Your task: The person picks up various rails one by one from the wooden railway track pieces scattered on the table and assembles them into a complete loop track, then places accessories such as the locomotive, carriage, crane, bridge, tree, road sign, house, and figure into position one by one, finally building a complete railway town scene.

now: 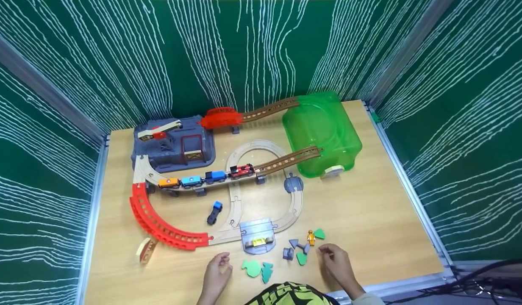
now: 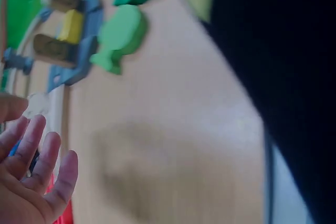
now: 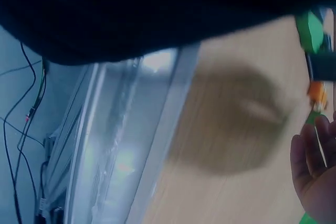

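My left hand (image 1: pixel 217 274) hovers over the front of the table with loosely bent fingers and nothing in them; the left wrist view shows its palm and spread fingers (image 2: pixel 50 169). Nearest to it are a light green tree piece (image 1: pixel 251 268) and the end of the red curved track (image 1: pixel 167 236). My right hand (image 1: pixel 339 265) is at the front right, fingers relaxed and holding nothing. Beside it lie an orange toy figure (image 1: pixel 311 238), a green leaf-shaped piece (image 1: pixel 301 258) and small grey parts (image 1: pixel 288 253).
A wooden train track (image 1: pixel 295 207) loops mid-table. On its raised stretch stands a train with a red engine (image 1: pixel 241 170). Behind are a grey crane base (image 1: pixel 159 148), a red bridge (image 1: pixel 221 117) and a green tunnel box (image 1: pixel 324 131). A dark toy truck (image 1: pixel 214 212) lies inside the track.
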`<action>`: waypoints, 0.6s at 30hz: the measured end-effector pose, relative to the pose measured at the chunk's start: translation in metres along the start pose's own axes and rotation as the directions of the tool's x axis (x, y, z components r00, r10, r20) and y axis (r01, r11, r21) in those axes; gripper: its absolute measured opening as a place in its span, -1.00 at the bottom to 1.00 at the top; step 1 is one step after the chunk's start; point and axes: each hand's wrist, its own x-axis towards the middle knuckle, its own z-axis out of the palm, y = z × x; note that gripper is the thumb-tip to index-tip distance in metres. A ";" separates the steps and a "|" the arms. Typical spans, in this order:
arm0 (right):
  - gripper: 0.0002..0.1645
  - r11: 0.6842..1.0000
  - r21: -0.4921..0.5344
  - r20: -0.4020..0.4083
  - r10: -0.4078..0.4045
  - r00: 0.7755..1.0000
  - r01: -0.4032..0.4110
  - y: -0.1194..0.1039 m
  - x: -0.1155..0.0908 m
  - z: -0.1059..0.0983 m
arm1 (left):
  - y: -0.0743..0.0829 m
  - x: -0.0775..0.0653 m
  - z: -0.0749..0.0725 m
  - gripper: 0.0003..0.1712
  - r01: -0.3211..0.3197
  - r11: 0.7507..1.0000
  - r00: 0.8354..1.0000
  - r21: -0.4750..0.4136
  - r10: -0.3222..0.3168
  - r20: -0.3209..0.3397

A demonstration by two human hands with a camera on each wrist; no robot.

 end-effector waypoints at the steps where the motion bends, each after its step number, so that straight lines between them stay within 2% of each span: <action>1: -0.75 1.000 -0.015 0.019 -0.022 1.000 0.022 -0.002 -0.002 0.003 | -0.002 0.000 0.002 -0.57 -0.008 0.999 0.999 0.043 0.006 0.040; 5: -0.77 0.987 -0.078 0.080 -0.137 0.987 0.143 -0.009 -0.008 0.012 | -0.004 0.001 0.008 -0.43 -0.019 0.985 0.982 0.169 -0.013 0.187; 8: -0.80 0.959 -0.134 0.111 -0.237 0.965 0.251 -0.011 -0.012 0.018 | -0.005 0.002 0.013 -0.35 -0.084 0.966 0.969 0.243 0.022 0.248; 12: -0.81 0.912 -0.210 0.163 -0.322 0.933 0.352 -0.010 -0.015 0.027 | -0.009 0.004 0.019 -0.32 -0.219 0.918 0.953 0.329 0.129 0.274; 14: -0.79 0.894 -0.241 0.190 -0.339 0.921 0.378 -0.010 -0.016 0.032 | -0.009 0.005 0.022 -0.31 -0.257 0.904 0.946 0.343 0.162 0.281; 18: -0.74 0.875 -0.293 0.207 -0.336 0.919 0.386 -0.010 -0.014 0.040 | -0.007 0.009 0.025 -0.30 -0.335 0.867 0.927 0.369 0.232 0.295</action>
